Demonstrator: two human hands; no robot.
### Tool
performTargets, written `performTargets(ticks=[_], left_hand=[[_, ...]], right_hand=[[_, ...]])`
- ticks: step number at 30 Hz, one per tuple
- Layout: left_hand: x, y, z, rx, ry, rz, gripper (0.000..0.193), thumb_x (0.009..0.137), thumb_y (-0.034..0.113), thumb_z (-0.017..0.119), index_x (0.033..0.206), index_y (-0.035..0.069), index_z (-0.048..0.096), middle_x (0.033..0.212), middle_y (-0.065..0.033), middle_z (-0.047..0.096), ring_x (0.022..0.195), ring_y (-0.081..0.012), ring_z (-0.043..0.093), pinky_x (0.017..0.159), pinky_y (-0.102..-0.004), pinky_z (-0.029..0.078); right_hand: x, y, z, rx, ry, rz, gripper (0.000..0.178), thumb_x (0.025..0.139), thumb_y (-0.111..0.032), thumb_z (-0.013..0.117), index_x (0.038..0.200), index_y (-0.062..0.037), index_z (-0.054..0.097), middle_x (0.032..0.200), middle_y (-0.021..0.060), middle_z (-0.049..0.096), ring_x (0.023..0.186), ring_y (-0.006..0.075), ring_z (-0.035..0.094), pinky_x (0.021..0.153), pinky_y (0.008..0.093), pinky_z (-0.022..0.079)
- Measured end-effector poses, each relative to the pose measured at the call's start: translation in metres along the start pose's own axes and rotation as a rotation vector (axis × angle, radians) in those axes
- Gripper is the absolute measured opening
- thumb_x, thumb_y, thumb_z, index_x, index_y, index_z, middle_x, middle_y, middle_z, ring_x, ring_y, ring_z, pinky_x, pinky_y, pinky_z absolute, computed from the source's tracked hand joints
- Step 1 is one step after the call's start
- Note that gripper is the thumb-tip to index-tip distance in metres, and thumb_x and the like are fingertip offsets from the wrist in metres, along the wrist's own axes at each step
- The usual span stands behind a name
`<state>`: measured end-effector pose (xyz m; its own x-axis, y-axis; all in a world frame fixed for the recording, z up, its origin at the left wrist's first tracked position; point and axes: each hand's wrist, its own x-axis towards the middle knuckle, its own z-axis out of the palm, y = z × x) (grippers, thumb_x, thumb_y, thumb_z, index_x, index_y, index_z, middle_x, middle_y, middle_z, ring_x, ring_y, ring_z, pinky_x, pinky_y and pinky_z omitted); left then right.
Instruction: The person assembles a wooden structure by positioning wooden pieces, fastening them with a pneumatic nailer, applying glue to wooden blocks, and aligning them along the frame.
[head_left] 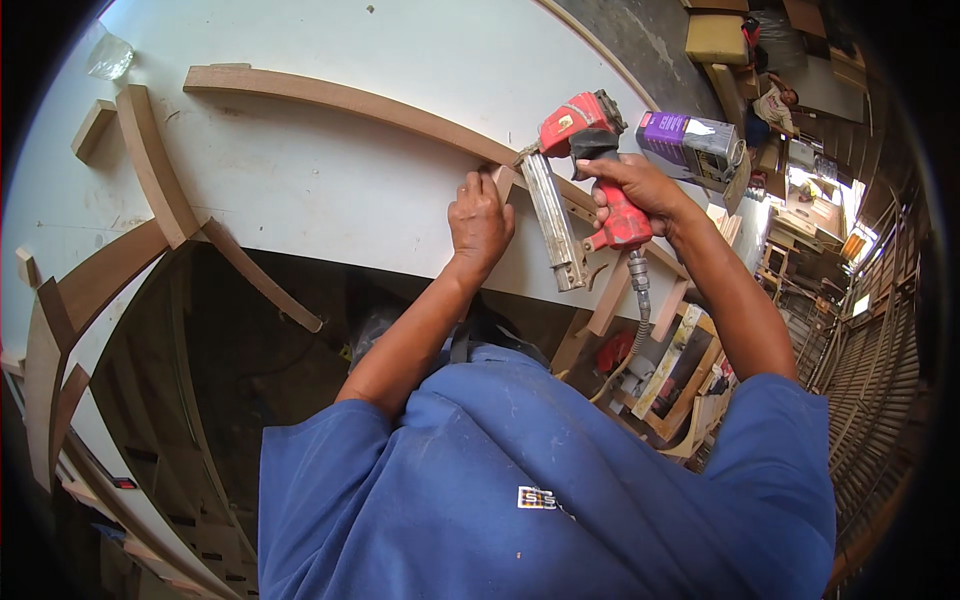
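My right hand [640, 190] grips a red pneumatic nail gun [622, 215] by its handle. The gun's nose points left and touches or nearly touches the wood just beyond my left hand; its silver magazine [553, 220] slants down toward me. A metal fitting and air hose [640, 290] hang from the handle's base. With closed fingers, my left hand [482, 222] holds a small wood block [503, 182] against the near side of a long curved wooden rail [360, 104]. The rail lies on the white tabletop [330, 190], and its right part is hidden behind the gun and my right hand.
Further curved wood pieces [155, 165] stand joined at the table's left, beside a small loose block [93, 130] and a clear plastic item [110, 57]. A purple and black box [690, 145] sits right of the gun. Another person [775, 108] is in the far right background.
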<state>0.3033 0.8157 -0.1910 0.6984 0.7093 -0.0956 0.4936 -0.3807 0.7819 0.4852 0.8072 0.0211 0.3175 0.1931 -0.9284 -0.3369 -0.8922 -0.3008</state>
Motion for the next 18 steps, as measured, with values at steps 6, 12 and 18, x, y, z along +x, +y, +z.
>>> performTargets(ticks=[6, 12, 18], left_hand=[[0.0006, 0.0004, 0.0002, -0.013, 0.018, 0.010, 0.057, 0.075, 0.023, 0.079, 0.119, -0.004, 0.055, 0.110, -0.0148, 0.054, 0.100, -0.0301, 0.062, 0.072, -0.0406, 0.056], [0.0004, -0.0002, -0.0002, -0.015, 0.001, -0.001, 0.055, 0.076, 0.022, 0.079, 0.118, -0.004, 0.055, 0.110, -0.0152, 0.054, 0.100, -0.0302, 0.062, 0.073, -0.0408, 0.056], [0.0015, 0.0040, -0.0032, -0.065, -0.057, -0.050, 0.065, 0.075, 0.019, 0.077, 0.130, -0.007, 0.054, 0.111, -0.0180, 0.057, 0.102, -0.0349, 0.062, 0.082, -0.0431, 0.057]], right_hand=[[0.0006, 0.0017, 0.0008, 0.030, -0.008, 0.003, 0.033, 0.093, -0.031, 0.075, 0.103, -0.0043, 0.059, 0.070, 0.0035, 0.064, 0.057, 0.0152, 0.067, 0.056, 0.0355, 0.062], [0.0014, 0.0027, -0.0006, 0.054, 0.009, -0.001, 0.034, 0.093, -0.032, 0.075, 0.104, -0.0040, 0.059, 0.070, 0.0035, 0.064, 0.056, 0.0151, 0.067, 0.055, 0.0349, 0.061], [-0.0021, 0.0005, 0.0075, 0.032, 0.053, 0.000, 0.032, 0.096, -0.031, 0.072, 0.106, -0.0030, 0.062, 0.066, 0.0019, 0.061, 0.053, 0.0160, 0.066, 0.052, 0.0333, 0.059]])
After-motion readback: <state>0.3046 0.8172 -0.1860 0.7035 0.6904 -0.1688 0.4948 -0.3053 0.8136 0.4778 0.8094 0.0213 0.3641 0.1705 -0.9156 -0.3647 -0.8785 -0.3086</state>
